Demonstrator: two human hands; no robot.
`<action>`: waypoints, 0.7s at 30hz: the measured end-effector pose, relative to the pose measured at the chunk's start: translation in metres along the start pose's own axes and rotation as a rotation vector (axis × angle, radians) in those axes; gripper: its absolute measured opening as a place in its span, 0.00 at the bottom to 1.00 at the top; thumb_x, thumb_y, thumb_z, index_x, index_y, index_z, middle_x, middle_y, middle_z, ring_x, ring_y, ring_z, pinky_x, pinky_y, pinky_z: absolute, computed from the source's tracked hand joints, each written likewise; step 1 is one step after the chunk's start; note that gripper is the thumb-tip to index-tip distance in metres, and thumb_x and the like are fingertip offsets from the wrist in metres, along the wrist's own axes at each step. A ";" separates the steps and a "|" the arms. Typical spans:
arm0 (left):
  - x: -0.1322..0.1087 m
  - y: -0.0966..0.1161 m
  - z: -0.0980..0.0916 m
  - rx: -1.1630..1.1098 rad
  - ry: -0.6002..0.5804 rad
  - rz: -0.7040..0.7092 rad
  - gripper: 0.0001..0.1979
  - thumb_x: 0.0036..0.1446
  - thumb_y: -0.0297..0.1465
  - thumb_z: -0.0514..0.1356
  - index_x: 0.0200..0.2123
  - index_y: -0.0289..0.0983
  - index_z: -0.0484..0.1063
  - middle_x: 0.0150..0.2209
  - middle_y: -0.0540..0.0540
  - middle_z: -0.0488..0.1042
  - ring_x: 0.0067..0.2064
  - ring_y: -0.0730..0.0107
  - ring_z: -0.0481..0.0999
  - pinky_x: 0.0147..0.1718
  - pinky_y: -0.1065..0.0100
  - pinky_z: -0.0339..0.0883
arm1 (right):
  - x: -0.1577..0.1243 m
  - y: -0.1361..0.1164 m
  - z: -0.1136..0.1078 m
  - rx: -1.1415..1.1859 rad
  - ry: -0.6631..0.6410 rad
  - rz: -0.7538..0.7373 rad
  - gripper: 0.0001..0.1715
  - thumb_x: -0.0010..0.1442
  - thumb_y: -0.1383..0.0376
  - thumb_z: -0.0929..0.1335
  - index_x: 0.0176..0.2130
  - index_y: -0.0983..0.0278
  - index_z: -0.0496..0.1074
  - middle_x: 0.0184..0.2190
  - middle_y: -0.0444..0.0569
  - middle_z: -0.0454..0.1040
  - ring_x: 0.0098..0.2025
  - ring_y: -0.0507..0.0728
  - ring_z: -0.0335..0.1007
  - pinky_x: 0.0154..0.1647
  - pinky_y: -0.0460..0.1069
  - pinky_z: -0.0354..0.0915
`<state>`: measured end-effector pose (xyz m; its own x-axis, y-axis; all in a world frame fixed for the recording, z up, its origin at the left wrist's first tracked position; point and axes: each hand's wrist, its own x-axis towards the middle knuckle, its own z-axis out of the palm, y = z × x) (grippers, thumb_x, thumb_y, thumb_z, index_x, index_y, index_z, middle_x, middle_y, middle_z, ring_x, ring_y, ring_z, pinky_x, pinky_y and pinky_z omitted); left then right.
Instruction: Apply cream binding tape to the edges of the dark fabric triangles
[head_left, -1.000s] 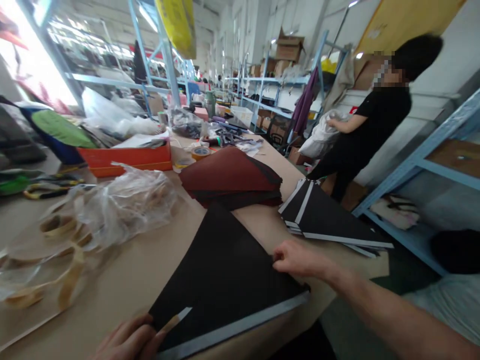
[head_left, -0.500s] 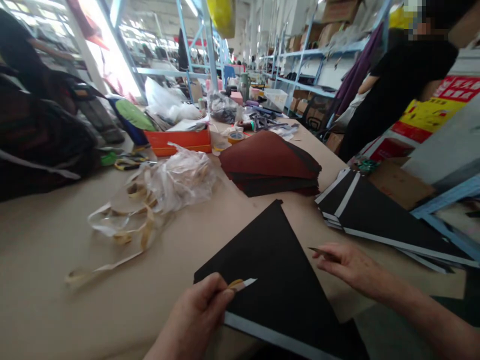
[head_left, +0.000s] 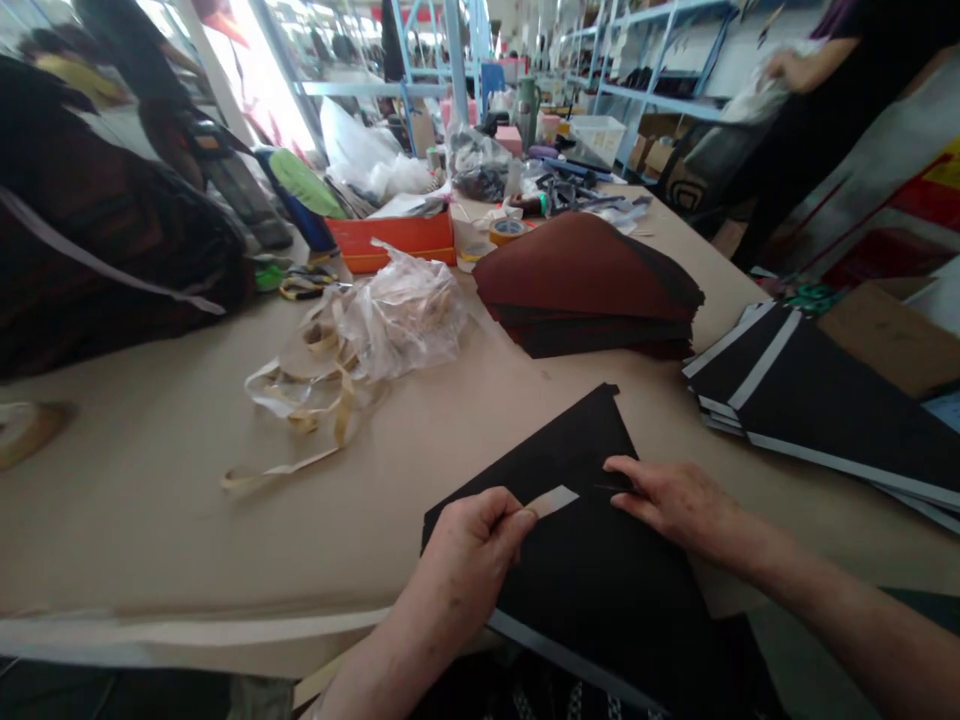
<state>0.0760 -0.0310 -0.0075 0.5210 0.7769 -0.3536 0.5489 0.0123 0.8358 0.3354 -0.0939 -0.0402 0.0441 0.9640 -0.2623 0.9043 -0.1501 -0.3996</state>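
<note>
My left hand (head_left: 476, 545) pinches a short pale strip of tape (head_left: 556, 500) between thumb and fingertips, its free end pointing right. Under it lies a black sheet (head_left: 600, 590) with slanted sides and a light band along its near edge. My right hand (head_left: 686, 505) is over the sheet's right side, closed on a thin dark pointed tool (head_left: 613, 488); its exact kind is unclear. The tool's tip is close to the strip's free end, with a small gap. Tan and white tape ribbon (head_left: 343, 412) lies loosely curled on the table, beside a clear plastic bag (head_left: 412, 315).
Dark red and black sheets (head_left: 585, 280) are stacked beyond the black one. More black sheets with light bands (head_left: 847, 410) lie at the right. An orange box (head_left: 394, 243), a tape roll (head_left: 507, 231) and scissors (head_left: 307, 285) stand farther back. A person in black (head_left: 832, 120) is at the right.
My left hand has raised the strip up and right across the sheet. My right hand's tool has come over the sheet, nearer the strip. The camera view has shifted downward and left.
</note>
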 end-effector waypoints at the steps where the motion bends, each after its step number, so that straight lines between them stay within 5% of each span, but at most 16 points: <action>1: 0.000 0.000 0.001 -0.008 -0.008 -0.002 0.16 0.56 0.40 0.54 0.21 0.37 0.64 0.17 0.54 0.61 0.21 0.77 0.57 0.21 0.72 0.50 | -0.004 -0.002 -0.003 0.087 -0.014 0.001 0.19 0.57 0.60 0.66 0.48 0.59 0.73 0.38 0.50 0.77 0.38 0.58 0.72 0.40 0.51 0.63; 8: 0.002 0.008 0.006 0.032 0.001 -0.038 0.15 0.55 0.38 0.54 0.20 0.37 0.63 0.17 0.55 0.59 0.20 0.77 0.56 0.20 0.72 0.49 | 0.002 -0.042 -0.023 0.845 -0.097 0.025 0.16 0.52 0.56 0.68 0.39 0.63 0.72 0.28 0.44 0.68 0.28 0.50 0.62 0.28 0.45 0.58; 16: 0.009 0.002 0.004 0.071 0.009 -0.040 0.15 0.53 0.39 0.53 0.20 0.37 0.63 0.17 0.56 0.54 0.21 0.76 0.53 0.21 0.71 0.46 | 0.018 -0.062 -0.017 0.799 -0.245 -0.084 0.06 0.54 0.66 0.65 0.26 0.66 0.65 0.20 0.39 0.58 0.23 0.46 0.50 0.23 0.43 0.49; 21: 0.013 -0.011 -0.002 0.138 -0.022 -0.025 0.15 0.53 0.40 0.50 0.20 0.38 0.61 0.18 0.55 0.55 0.23 0.74 0.55 0.23 0.71 0.48 | 0.039 -0.047 -0.017 0.640 -0.128 -0.077 0.07 0.56 0.65 0.62 0.26 0.64 0.61 0.20 0.38 0.53 0.22 0.47 0.48 0.22 0.43 0.47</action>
<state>0.0759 -0.0199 -0.0204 0.5198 0.7632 -0.3837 0.6457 -0.0570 0.7615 0.3017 -0.0449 -0.0162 -0.0975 0.9493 -0.2988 0.4699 -0.2207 -0.8547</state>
